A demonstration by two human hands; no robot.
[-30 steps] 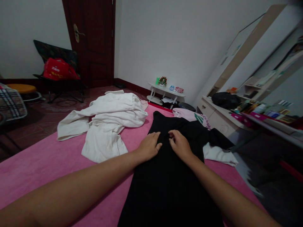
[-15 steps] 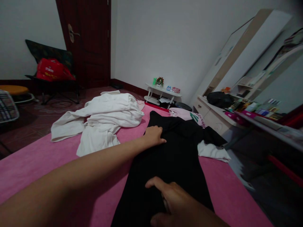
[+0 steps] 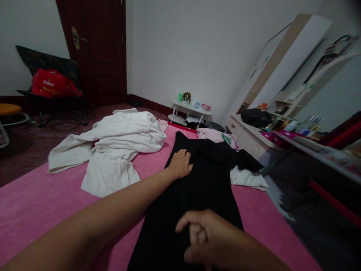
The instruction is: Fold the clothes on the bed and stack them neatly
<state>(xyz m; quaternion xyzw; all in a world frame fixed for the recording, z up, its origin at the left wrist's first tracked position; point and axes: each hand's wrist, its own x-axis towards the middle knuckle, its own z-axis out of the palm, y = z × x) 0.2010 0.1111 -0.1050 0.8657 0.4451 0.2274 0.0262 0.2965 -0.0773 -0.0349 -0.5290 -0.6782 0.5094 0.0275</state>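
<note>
Spreading along the pink bed cover (image 3: 42,210), the black garment (image 3: 203,180) lies lengthwise under both hands. White garment (image 3: 118,146) is heaped just left of the left hand (image 3: 180,165). That hand stays flat, fingers loose, pressing the upper cloth. Right hand (image 3: 208,237) has drawn back from beside it to the near end, fingers curled on the cloth; whether it grips a fold, cannot tell. Smoothing seems to be working down the length. Red bag (image 3: 49,83), far left of both hands, contents hidden.

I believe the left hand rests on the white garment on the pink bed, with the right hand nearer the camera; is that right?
Not quite: in the head view the left hand rests on the black garment, not the white garment beside it; the rest holds.
</note>
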